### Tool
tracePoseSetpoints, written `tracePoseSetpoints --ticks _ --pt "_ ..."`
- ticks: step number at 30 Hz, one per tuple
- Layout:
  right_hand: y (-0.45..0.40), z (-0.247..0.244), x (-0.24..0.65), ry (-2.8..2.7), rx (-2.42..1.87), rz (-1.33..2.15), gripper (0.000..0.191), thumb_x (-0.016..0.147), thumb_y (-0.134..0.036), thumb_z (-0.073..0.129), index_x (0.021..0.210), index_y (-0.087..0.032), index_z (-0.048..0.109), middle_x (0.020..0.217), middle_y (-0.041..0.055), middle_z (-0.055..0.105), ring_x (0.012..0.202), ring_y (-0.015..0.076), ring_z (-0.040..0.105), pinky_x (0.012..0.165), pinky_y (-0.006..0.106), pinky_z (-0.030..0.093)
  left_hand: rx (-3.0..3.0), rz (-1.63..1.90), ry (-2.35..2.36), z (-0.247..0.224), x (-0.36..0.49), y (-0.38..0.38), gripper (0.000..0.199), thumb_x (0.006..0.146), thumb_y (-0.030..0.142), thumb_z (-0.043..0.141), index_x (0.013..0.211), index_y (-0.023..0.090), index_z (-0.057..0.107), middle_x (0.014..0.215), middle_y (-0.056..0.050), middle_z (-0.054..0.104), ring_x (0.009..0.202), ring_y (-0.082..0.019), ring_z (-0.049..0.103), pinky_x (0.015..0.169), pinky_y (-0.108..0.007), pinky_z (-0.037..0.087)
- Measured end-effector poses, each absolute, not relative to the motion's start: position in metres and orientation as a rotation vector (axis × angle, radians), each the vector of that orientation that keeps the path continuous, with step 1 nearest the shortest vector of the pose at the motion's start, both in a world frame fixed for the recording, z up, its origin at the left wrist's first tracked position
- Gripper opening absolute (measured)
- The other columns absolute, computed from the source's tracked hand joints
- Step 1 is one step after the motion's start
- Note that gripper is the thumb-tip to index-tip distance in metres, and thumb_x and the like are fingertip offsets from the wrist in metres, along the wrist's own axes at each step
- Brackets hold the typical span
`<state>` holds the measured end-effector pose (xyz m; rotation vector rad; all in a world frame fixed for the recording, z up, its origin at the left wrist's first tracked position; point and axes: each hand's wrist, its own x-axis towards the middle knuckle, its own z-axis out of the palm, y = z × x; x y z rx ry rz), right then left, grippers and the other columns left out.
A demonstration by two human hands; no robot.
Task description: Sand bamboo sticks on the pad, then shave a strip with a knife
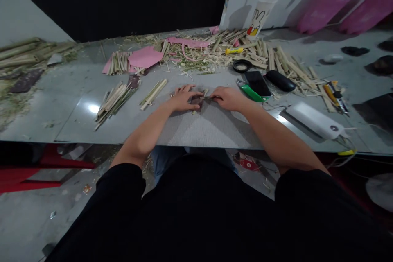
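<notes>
Near the middle of the table, my left hand (183, 99) lies with its fingers spread, thumb and forefinger pressing down around a small dark brown piece (197, 101). A short pale stalk strip (205, 91) pokes out beside those fingertips, mostly covered. From the right, my right hand (226, 97) is closed in a pinch on a thin dark blade-like piece (208, 98), whose tip reaches to the strip. Its exact kind is too small to make out. Left of my left hand lie a few split stalk strips (154, 93).
A bundle of strips (114, 100) lies at left, with shavings (196, 64) and pink paper (145, 58) behind. To the right are a green packet (252, 93), a phone (257, 83), a black mouse (280, 80), a white power bank (315, 120) and a cup (260, 14).
</notes>
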<state>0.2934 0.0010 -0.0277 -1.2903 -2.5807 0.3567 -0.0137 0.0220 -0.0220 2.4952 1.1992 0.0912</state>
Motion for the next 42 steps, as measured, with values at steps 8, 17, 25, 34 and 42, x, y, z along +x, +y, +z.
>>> tracePoseSetpoints --ticks 8,17,25,34,42 --pt "-0.004 -0.032 0.28 -2.588 -1.285 0.321 0.026 0.11 -0.031 0.063 0.119 -0.022 0.085 0.131 0.0167 0.085 0.122 0.0365 0.076 0.11 0.048 0.057 2.503 0.089 1.188 -0.026 -0.011 0.024 0.089 0.097 0.073 0.082 0.177 0.04 0.065 0.198 -0.015 0.035 0.179 -0.056 0.034 0.144 -0.078 0.024" --pt "-0.004 -0.034 0.276 -2.58 -1.235 0.332 0.022 0.109 -0.029 0.062 0.111 -0.024 0.082 0.124 0.0174 0.083 0.117 0.0367 0.078 0.109 0.05 0.06 2.647 -0.001 1.113 -0.024 0.004 0.026 0.1 0.099 0.081 0.077 0.185 0.036 0.055 0.204 -0.014 0.025 0.186 -0.053 0.022 0.148 -0.078 0.013" --pt "-0.002 -0.038 0.275 -2.554 -1.187 0.377 0.023 0.107 -0.029 0.063 0.109 -0.026 0.085 0.121 0.0151 0.083 0.118 0.0359 0.078 0.11 0.051 0.062 2.683 0.042 1.127 -0.023 0.006 0.028 0.105 0.096 0.081 0.083 0.182 0.027 0.057 0.2 -0.016 0.036 0.186 -0.048 0.028 0.148 -0.072 0.017" --pt "0.002 -0.043 0.276 -2.545 -1.102 0.458 0.021 0.104 -0.029 0.066 0.104 -0.026 0.087 0.116 0.0132 0.084 0.11 0.033 0.08 0.104 0.048 0.062 2.601 0.048 1.114 -0.028 -0.001 0.04 0.103 0.093 0.073 0.09 0.183 0.036 0.058 0.198 -0.009 0.043 0.183 -0.046 0.036 0.147 -0.066 0.023" --pt "0.017 -0.044 0.274 -2.504 -1.211 0.365 0.024 0.101 -0.024 0.063 0.104 -0.023 0.087 0.118 0.0166 0.084 0.114 0.0365 0.078 0.108 0.051 0.06 2.525 0.039 1.262 -0.021 0.002 0.03 0.13 0.088 0.076 0.094 0.194 0.027 0.036 0.198 -0.018 0.04 0.182 -0.048 0.037 0.147 -0.064 0.025"
